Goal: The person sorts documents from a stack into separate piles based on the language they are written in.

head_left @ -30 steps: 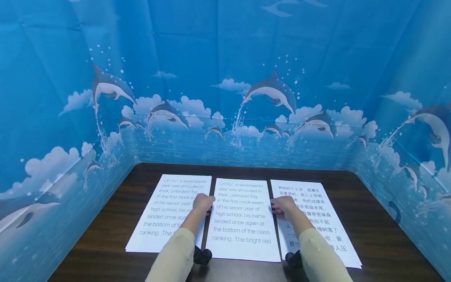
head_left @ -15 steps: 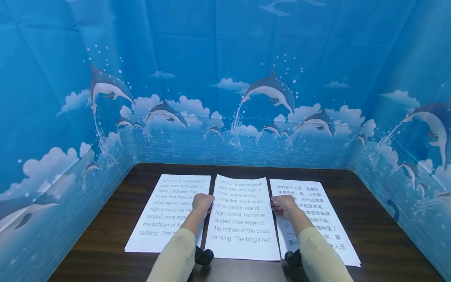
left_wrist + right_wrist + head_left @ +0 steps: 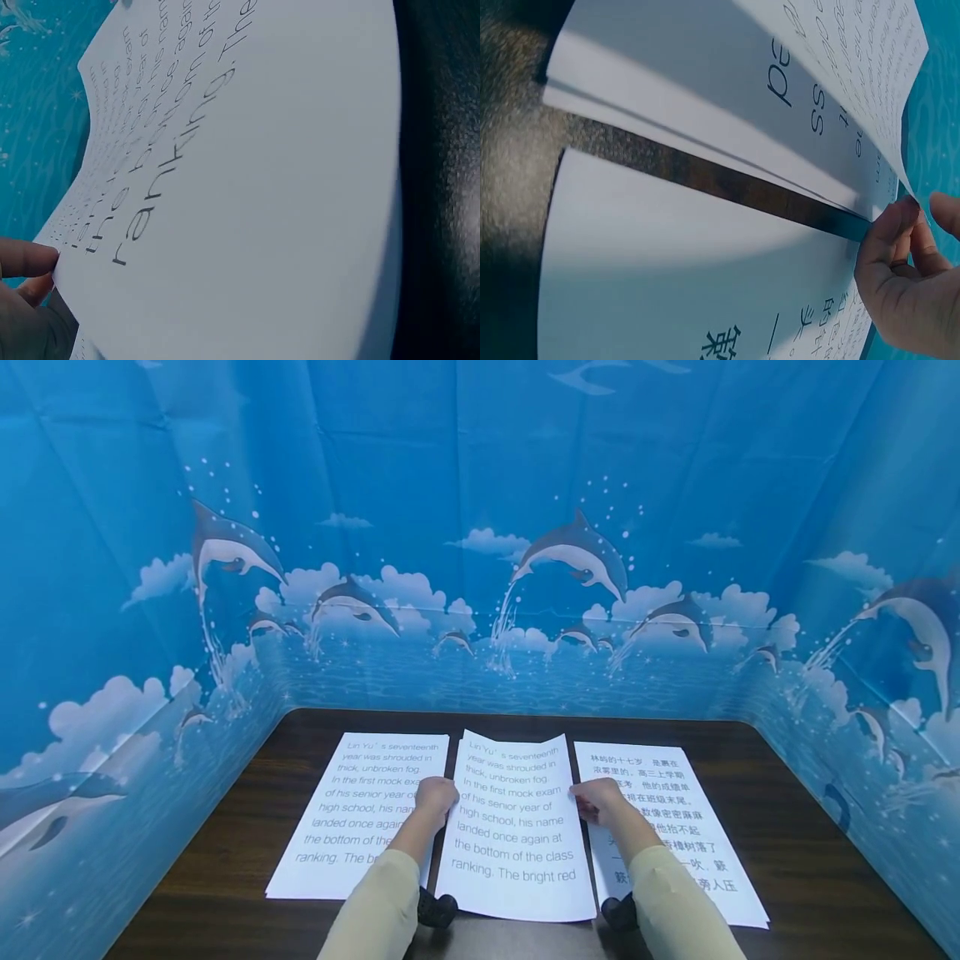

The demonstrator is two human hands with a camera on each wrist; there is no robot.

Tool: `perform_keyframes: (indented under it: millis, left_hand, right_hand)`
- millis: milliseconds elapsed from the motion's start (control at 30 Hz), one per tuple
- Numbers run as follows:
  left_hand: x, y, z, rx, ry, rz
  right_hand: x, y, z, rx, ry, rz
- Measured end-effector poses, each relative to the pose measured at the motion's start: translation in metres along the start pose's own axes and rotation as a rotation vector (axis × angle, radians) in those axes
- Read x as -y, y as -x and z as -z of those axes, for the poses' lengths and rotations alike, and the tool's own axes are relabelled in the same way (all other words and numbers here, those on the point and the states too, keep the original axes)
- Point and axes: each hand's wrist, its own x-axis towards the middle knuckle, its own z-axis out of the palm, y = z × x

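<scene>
In the head view the middle printed sheet of paper (image 3: 517,897) is bowed, its far corners curling up. My left hand (image 3: 437,797) pinches its left edge, seen also in the left wrist view, where the fingers (image 3: 30,257) meet the paper's border. At the opposite edge my right hand (image 3: 597,799) holds the sheet between thumb and fingertips. Under the raised side, the right wrist view reveals another sheet (image 3: 630,82) lying flat. The left forearm crosses the left paper stack (image 3: 322,881), and the right one crosses the right paper stack (image 3: 690,802), printed in Chinese.
All the paper lies on a dark wooden table (image 3: 202,868). Around its back and sides hangs a blue curtain (image 3: 420,485) with dolphins. Narrow gaps of tabletop separate the stacks. A black wrist device (image 3: 437,910) sits beneath the left forearm.
The middle sheet has gone from flat to bowed, with its sides and far corners rising. Both hands have stayed near its edges, the right one shifting slightly inward.
</scene>
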Motion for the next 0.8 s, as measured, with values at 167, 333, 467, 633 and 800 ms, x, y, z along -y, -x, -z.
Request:
perform_keyframes:
  millis: [167,333,467,633,800]
  left_hand:
    - [0.003,0.000,0.001,-0.003,0.016,-0.023]
    - [0.002,-0.001,0.008,0.020,0.003,-0.014]
    - [0.002,-0.004,0.014,0.035,0.008,0.007]
    - [0.002,-0.010,0.019,0.055,-0.018,0.006]
    - [-0.003,-0.012,0.028,0.060,-0.037,0.005]
  right_hand:
    - [-0.001,0.001,-0.003,0.008,0.037,0.006]
    - [0.000,0.001,-0.004,0.006,0.056,0.000]
    - [0.003,0.001,-0.005,-0.003,0.059,-0.006]
    - [0.007,0.000,-0.008,-0.015,0.071,-0.008]
    - [0.010,-0.001,-0.013,-0.009,0.074,0.002]
